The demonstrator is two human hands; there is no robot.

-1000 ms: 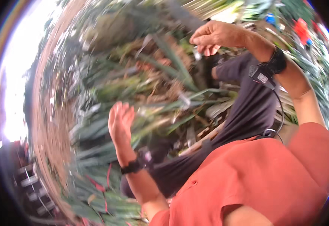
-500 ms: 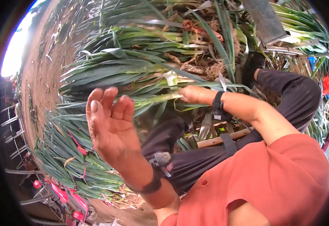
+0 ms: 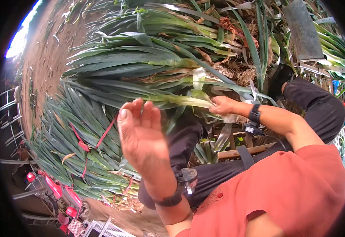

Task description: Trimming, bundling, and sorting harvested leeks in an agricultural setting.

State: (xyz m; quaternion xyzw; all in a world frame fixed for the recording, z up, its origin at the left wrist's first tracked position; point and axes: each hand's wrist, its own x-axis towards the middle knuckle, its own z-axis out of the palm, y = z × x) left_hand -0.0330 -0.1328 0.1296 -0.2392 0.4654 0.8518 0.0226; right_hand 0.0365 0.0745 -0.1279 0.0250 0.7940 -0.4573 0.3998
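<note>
My right hand (image 3: 222, 106) is closed around the pale root end of a leek (image 3: 188, 100), whose green leaves stretch left over the pile. My left hand (image 3: 143, 136) is raised just left of my knee, palm showing and fingers stretched out, with nothing in it. Its fingertips are near the leaves of the held leek. Beyond that leek lie more leeks (image 3: 129, 59), roots to the right, with a strip of whitish tape (image 3: 199, 78) across the stalks.
Leeks bound with red ties (image 3: 83, 146) lie at the left. A grey metal plate (image 3: 303, 33) stands at the upper right, near my dark-trousered leg (image 3: 314, 96). Bare soil (image 3: 46, 67) runs along the far left. A red machine (image 3: 60, 191) shows at the lower left.
The view has shifted, so most things appear farther right. My right hand has drawn the leek's root end slightly nearer to me. My left hand stays raised and open.
</note>
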